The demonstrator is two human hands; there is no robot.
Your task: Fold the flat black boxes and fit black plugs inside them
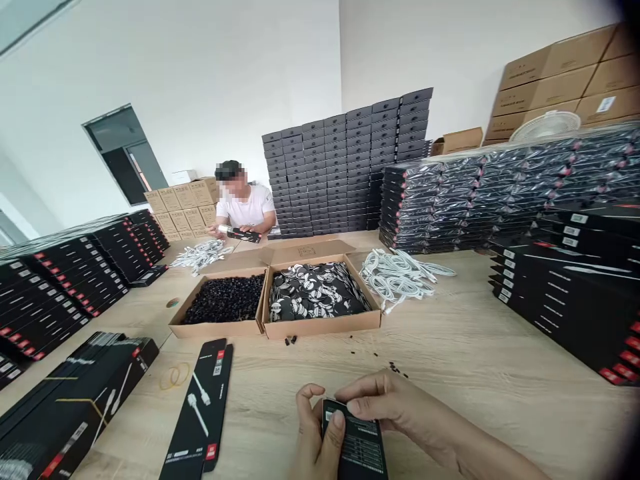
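Observation:
A slim black retail box [356, 443] with white print is held near the table's front edge. My left hand [314, 437] grips its left side, thumb on top. My right hand [387, 403] pinches the box's top end with fingers closed over it. Two flat black cable packages [200, 413] lie just left of my hands. Straight ahead stand two open cardboard boxes, one with small black pieces [225, 300], the other with black-and-white packets [315, 293]. A pile of white cables [400, 277] lies to the right of them.
A person in a white shirt [245, 207] works at the far side. Stacks of black boxes [345, 167] rise behind; more black packages line the left [65, 280] and right [570, 293] edges. A rubber band [174, 377] and small black bits [395, 367] lie on the wooden table [475, 360].

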